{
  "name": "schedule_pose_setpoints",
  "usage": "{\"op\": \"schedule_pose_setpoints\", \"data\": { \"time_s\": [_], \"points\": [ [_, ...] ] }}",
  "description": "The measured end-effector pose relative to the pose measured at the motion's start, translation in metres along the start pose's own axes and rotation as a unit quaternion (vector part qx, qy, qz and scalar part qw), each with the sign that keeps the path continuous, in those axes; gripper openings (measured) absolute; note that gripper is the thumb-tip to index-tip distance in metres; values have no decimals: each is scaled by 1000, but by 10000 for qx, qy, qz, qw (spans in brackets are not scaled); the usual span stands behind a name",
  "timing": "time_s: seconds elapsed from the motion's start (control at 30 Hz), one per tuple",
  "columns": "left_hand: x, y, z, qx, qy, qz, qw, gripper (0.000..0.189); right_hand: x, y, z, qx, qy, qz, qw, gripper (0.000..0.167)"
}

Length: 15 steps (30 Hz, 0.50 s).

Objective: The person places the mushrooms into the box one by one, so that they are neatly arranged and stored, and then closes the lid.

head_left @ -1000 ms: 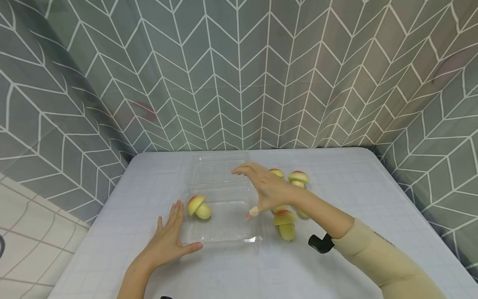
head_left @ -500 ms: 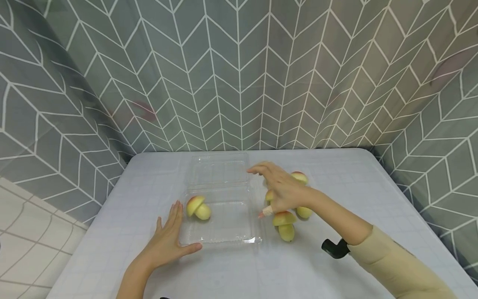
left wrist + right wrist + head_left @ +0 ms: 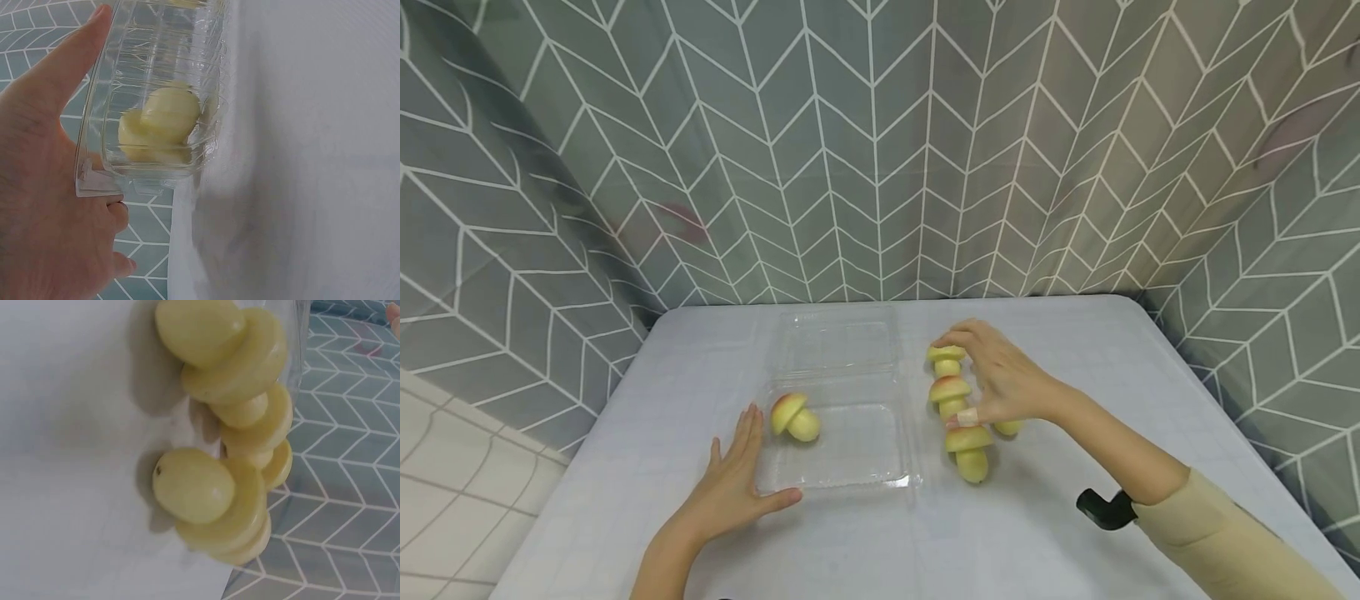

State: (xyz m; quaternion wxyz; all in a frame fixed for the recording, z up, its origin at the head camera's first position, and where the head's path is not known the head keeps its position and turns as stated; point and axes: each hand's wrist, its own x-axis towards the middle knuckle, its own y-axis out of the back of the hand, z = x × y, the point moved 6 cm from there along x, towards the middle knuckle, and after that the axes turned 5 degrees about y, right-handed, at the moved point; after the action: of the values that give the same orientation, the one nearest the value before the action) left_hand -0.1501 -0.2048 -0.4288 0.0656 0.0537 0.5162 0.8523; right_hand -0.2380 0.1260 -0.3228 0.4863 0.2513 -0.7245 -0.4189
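My left hand (image 3: 737, 475) lies at the left side of a clear plastic clamshell box (image 3: 865, 450), thumb and fingers straight and spread along its corner. Inside the box, at its left, one yellow toy mushroom (image 3: 796, 417) with a reddish cap lies tilted; the left wrist view shows the mushroom (image 3: 170, 115) through the wall. Right of the box, my right hand (image 3: 1011, 379) hovers over several more mushrooms (image 3: 972, 458), its fingers bent loosely and thumb apart. A wrap is round its thumb. Part of the group is hidden beneath this hand; the right wrist view shows the mushrooms (image 3: 206, 494) lying on the cloth.
The box's lid (image 3: 835, 342) lies folded back behind it. A white cloth (image 3: 850, 550) covers the table, and a patterned grey curtain (image 3: 880, 167) hangs beyond the back edge. A black wrist mount (image 3: 1107, 508) sticks out under the right sleeve.
My right hand has moved right, away from over the box's right edge to above the group of mushrooms. The left hand and the mushroom in the box keep their places.
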Motion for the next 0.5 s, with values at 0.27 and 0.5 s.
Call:
{"op": "schedule_pose_setpoints", "data": {
  "time_s": [0.27,0.5],
  "points": [
    [-1,1,-2,-24,-39,24,10000,125,-20,6,10,-212,-25,124,9997,94],
    [1,-1,-1,-8,-79,30,10000,125,-38,13,20,-277,-233,274,9990,94]
  ]
}}
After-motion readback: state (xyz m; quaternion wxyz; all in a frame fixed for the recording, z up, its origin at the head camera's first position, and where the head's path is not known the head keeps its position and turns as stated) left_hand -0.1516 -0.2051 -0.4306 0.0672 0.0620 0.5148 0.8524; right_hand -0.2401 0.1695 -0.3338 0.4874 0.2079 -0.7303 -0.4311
